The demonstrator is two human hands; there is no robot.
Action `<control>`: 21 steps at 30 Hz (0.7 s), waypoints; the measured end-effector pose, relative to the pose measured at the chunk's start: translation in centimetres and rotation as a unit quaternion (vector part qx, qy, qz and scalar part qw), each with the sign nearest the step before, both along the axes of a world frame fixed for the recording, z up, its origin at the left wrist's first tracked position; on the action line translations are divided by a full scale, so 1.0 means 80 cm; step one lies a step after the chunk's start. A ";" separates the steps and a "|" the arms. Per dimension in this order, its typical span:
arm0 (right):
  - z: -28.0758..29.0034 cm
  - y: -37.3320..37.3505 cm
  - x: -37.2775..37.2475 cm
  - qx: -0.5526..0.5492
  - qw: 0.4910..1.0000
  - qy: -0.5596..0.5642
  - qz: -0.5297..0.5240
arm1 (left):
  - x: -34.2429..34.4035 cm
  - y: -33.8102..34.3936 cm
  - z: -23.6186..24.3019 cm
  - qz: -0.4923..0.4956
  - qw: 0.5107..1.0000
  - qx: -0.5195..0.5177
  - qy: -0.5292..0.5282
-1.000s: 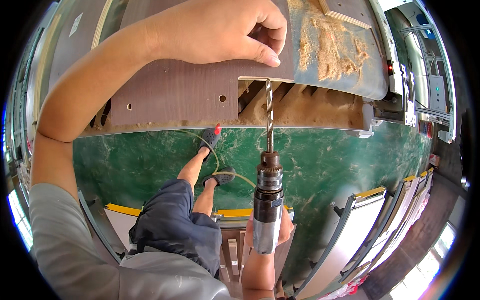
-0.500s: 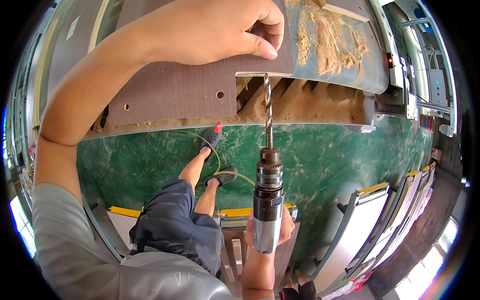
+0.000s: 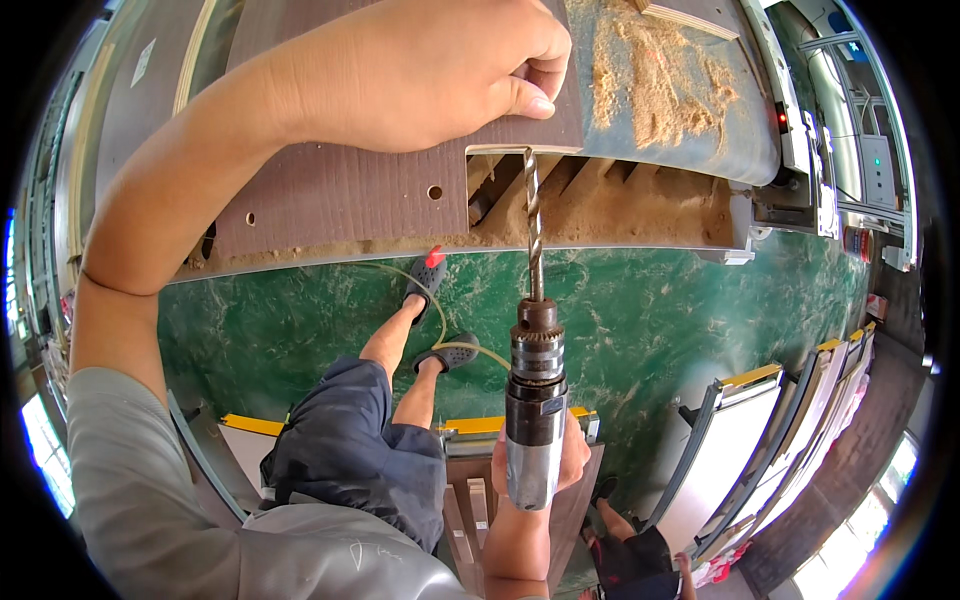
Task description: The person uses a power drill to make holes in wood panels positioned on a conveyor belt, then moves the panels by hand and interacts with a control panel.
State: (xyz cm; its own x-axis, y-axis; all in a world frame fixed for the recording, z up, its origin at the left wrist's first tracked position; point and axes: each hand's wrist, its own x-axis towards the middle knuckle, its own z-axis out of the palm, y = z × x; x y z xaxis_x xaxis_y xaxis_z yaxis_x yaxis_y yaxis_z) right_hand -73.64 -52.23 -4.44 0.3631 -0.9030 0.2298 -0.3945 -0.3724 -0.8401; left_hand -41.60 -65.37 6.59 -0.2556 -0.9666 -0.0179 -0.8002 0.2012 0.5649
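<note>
My left hand [image 3: 470,70] lies over a brown wooden panel [image 3: 340,200] with fingers curled in and thumb bent; whether they hold anything is hidden. The panel has round holes and a notch cut in its right corner. My right hand [image 3: 570,450] grips a silver and black power drill [image 3: 532,460] from below. Its long twist bit [image 3: 535,230] points away from me, its tip at or very near the notch's far edge; contact is unclear.
A sawdust-covered metal bed [image 3: 660,80] and dusty trough [image 3: 640,210] border the panel. A hose [image 3: 475,350] crosses the green floor [image 3: 650,300] by my feet. Boards on racks [image 3: 720,430] stand at lower right. Another person [image 3: 635,560] shows at bottom right.
The drill bit's tip has shifted slightly up and left in the view, along the notch's edge. The other person has come further into view at bottom right.
</note>
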 end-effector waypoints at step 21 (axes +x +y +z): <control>0.002 -0.001 -0.002 -0.013 1.000 0.022 -0.010 | -0.044 0.023 -0.005 0.045 0.935 -0.151 -0.317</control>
